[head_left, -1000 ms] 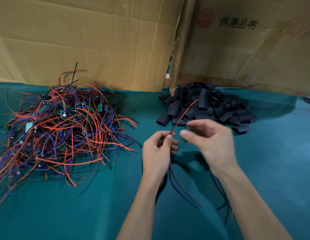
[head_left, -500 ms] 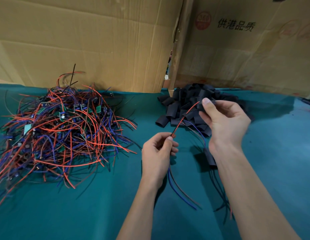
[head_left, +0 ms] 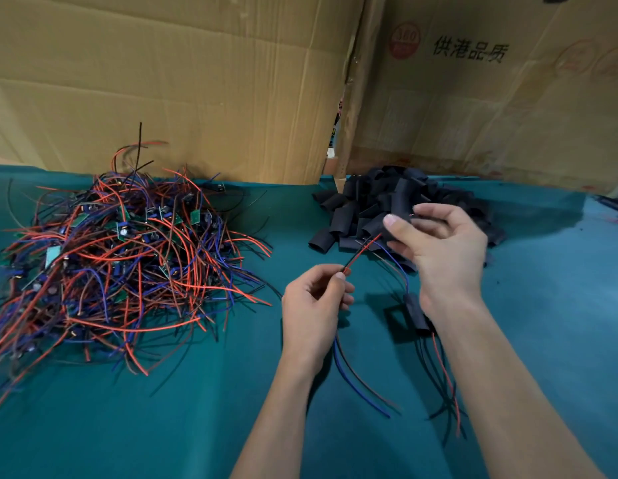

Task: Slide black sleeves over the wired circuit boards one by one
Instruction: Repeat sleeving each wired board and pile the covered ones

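— Cardboard walls point(head_left: 183, 81) stand behind a table under teal cloth point(head_left: 162, 409); what lies on it?

— Well out from the left hand's knuckles sits a big tangle of wired boards point(head_left: 120, 264), red, blue and black leads with small green boards among them. Beyond the right hand's fingertips is a heap of black sleeves point(head_left: 362, 209), against the cardboard with the printed characters.

— And the left hand point(head_left: 314, 305)?

— Its fingers are curled, thumb and forefinger pinched together on a red wire point(head_left: 362, 248) that runs up from the fingertips toward the right hand. Blue and dark wires point(head_left: 356, 382) hang out below its palm onto the cloth.

— The right hand point(head_left: 435, 247)?

— Raised in front of the sleeve heap, fingers bent and closed round something dark at the upper end of the red wire. Whether that is a sleeve or the board itself I cannot tell; the fingers hide it.

— Anything already sleeved?

— One sleeved piece point(head_left: 416, 314) lies just below the right wrist, thin leads trailing from it along the forearm.
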`<control>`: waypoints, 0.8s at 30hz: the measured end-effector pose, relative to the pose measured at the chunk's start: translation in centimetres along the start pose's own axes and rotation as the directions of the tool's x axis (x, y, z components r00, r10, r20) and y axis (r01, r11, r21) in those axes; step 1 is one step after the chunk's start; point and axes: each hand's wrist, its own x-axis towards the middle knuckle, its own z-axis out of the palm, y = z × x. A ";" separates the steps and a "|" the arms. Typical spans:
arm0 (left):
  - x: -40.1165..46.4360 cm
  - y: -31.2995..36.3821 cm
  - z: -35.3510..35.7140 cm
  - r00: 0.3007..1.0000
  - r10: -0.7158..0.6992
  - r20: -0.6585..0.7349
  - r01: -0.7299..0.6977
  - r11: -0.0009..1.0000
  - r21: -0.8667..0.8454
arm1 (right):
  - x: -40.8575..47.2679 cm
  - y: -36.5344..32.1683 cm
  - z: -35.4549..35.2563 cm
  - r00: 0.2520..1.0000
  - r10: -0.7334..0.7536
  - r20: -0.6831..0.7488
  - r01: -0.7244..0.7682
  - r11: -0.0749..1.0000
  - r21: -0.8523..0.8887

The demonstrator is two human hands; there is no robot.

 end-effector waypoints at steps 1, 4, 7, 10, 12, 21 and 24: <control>0.0 0.0 0.0 1.000 -0.003 0.001 0.003 1.000 0.004 | -0.2 0.4 0.1 0.999 0.040 0.021 -0.040 0.999 0.004; 0.0 0.0 0.0 1.000 -0.004 0.023 0.003 0.999 0.038 | -1.4 1.9 0.5 0.992 0.114 0.056 -0.111 0.993 -0.048; 0.0 0.0 0.0 0.998 0.020 0.057 -0.028 0.989 0.143 | -2.7 3.5 0.9 0.982 0.175 0.077 -0.167 0.980 -0.105; -0.1 0.2 0.0 0.996 0.007 0.089 -0.030 0.966 0.257 | -3.6 4.5 0.8 0.977 0.145 0.159 -0.087 0.943 -0.322; -0.3 0.3 -0.1 0.990 0.017 0.140 -0.062 0.943 0.326 | -3.7 4.6 0.5 0.974 0.094 0.208 0.013 0.887 -0.462; -0.6 0.3 0.2 0.958 0.163 0.234 -0.247 0.887 0.390 | -2.8 3.5 -1.3 0.868 0.025 0.496 0.300 0.769 -0.564; -0.4 0.1 0.2 0.958 0.183 0.221 -0.256 0.892 0.372 | -2.7 2.8 -0.9 0.884 -0.101 0.456 0.379 0.726 -0.574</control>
